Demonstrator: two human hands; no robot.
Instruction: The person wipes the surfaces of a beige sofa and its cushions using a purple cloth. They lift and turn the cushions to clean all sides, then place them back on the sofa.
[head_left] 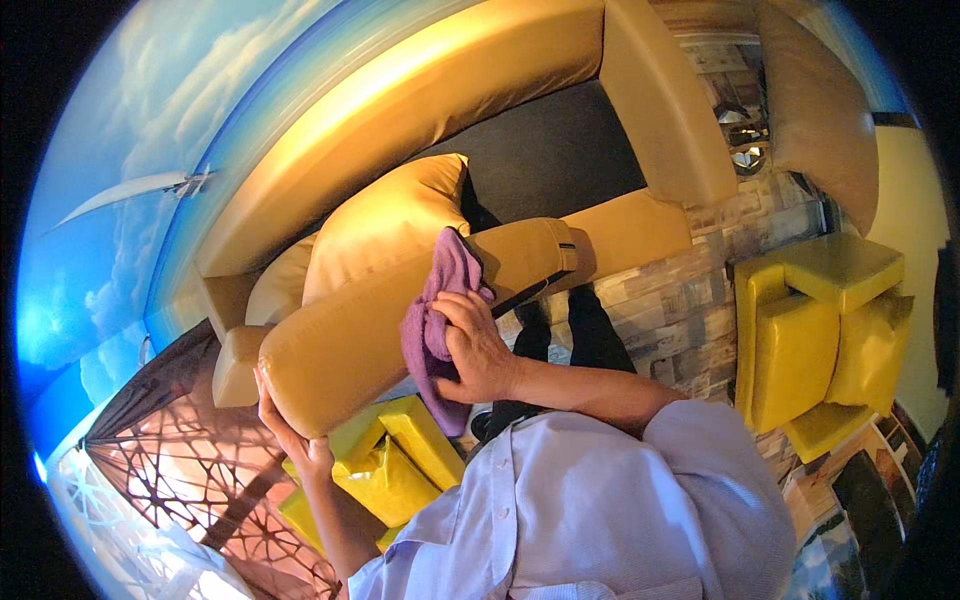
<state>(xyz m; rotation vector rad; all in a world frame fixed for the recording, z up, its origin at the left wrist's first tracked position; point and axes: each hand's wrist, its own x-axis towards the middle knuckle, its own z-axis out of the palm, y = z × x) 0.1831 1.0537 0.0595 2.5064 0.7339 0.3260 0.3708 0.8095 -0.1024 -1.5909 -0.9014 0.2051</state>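
A long tan seat cushion [345, 335] is lifted at a slant in front of me, its far right end beside the sofa's front rail. My left hand [300, 440] grips its near left end, with fingers along the edge. A purple cloth [428, 345] lies bunched against the cushion's face. Closed around the cloth, my right hand [478, 350] presses it to the cushion near the middle.
The tan sofa [660, 110] has its dark seat base [555, 140] bared, with loose cushions [385, 220] at its left. Yellow armchairs [815, 330] stand at the right and below the cushion [390, 470]. A patterned openwork screen [215, 470] is at lower left.
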